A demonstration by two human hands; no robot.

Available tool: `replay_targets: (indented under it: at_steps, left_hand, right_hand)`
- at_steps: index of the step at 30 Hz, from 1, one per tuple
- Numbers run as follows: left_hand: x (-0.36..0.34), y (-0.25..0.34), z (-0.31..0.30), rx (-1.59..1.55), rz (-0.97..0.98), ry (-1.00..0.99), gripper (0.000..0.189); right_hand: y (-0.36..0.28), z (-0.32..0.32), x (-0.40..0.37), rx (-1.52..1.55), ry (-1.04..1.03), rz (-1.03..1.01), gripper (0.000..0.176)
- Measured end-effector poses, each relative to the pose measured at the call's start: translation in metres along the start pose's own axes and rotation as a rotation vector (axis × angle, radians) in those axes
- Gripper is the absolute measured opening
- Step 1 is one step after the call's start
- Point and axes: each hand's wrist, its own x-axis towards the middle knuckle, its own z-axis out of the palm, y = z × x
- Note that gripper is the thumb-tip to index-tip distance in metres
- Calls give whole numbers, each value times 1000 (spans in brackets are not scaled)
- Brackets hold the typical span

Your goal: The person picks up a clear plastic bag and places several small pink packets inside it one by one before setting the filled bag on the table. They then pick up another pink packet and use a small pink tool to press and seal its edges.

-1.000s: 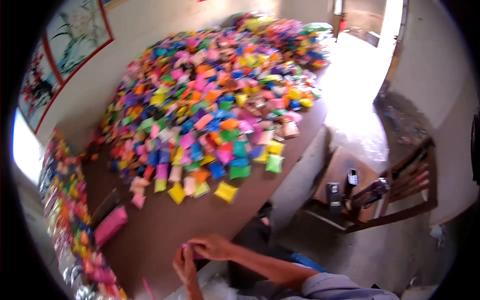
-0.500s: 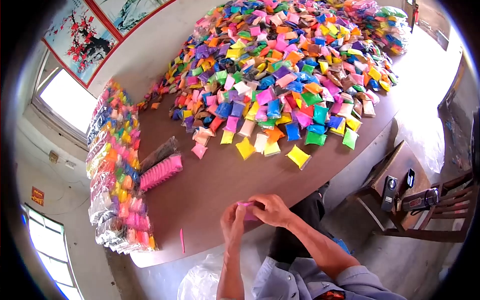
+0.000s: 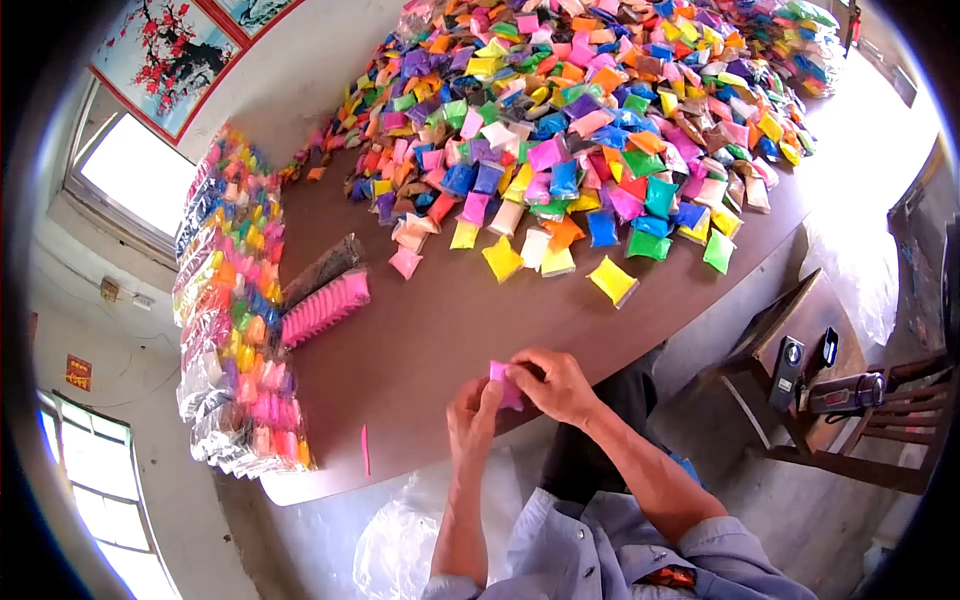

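A small pink packet (image 3: 508,388) is held between both hands, just over the table's front edge. My left hand (image 3: 474,412) pinches its left side with thumb and fingers, and my right hand (image 3: 552,385) grips its right upper side. To the left on the brown table (image 3: 420,330) lies a thin pink stick (image 3: 366,450). Farther back is a row of pink packets (image 3: 326,308) in a clear bag. Behind the hands spreads a large heap of coloured packets (image 3: 560,140), with a yellow packet (image 3: 612,281) near its front.
Bagged packets (image 3: 235,310) line the table's left edge. A wooden stool (image 3: 800,340) at the right carries a dark device (image 3: 787,372) and a dark cylindrical object (image 3: 845,394), beside a wooden chair (image 3: 915,400). Clear plastic (image 3: 425,520) lies below the table's front edge.
The view has shifted a little. Both hands, with the pink packet between them, are slightly higher in the picture, and more of the packet shows between the fingers.
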Motion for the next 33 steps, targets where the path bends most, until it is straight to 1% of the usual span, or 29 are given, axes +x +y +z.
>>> replay_targets:
  at_steps: [1,3,5,7,8,9,10,11,13,15,16,18,20,22,24,28,29,31,32,33]
  left_hand:
    - [0,0,-2,3,-7,2,40]
    - [1,3,-4,94,-9,-23,34]
    - [5,-8,-5,86,6,-16,31]
    - [9,-22,-5,76,23,-8,30]
    - [11,-28,-5,131,105,23,28]
    - [11,-30,-5,186,185,52,26]
    - [11,-32,-6,186,182,52,26]
    - [11,-32,-7,207,157,54,27]
    - [9,-25,-8,229,131,59,27]
    - [7,-14,-7,139,-33,16,26]
    - [8,-14,-6,140,-34,16,26]
    - [8,-15,-2,-1,12,-41,26]
    - [10,-15,-2,21,-23,-25,26]
    - [12,-20,-4,42,-59,-8,26]
    - [13,-27,-8,21,-31,-46,27]
    - [11,-29,-10,11,-3,-25,24]
    - [10,-29,-10,1,0,-24,24]
    - [10,-27,-11,-8,3,-23,25]
    - [10,-24,-11,-41,-7,-31,28]
    - [10,-22,-12,-73,-18,-37,31]
  right_hand:
    - [-3,0,0,3,-4,6,24]
    - [-6,0,-1,27,49,11,26]
    - [-5,1,-1,13,41,6,30]
    - [-8,-1,1,-22,-19,35,32]
    - [-6,0,2,-24,-21,38,32]
    - [-4,1,2,-63,-19,-23,33]
    - [-3,2,2,-101,-18,-85,35]
    - [-3,1,3,-101,-20,-82,35]
    - [-6,-2,5,-70,-82,-4,36]
    - [-5,-1,4,-29,-50,23,36]
    - [-4,-1,3,12,-16,49,37]
    - [-5,-3,2,34,-11,65,38]
    - [-4,-3,1,57,-4,81,38]
    - [0,-2,1,24,-28,19,40]
    - [1,-2,1,-2,-47,25,42]
    - [-5,-3,3,-33,-69,22,46]
    - [-7,-5,5,-33,-70,23,46]
    - [-9,-10,8,-45,-163,48,41]
    - [-8,-10,7,-45,-164,49,41]
    - [-7,-8,5,11,-139,80,36]
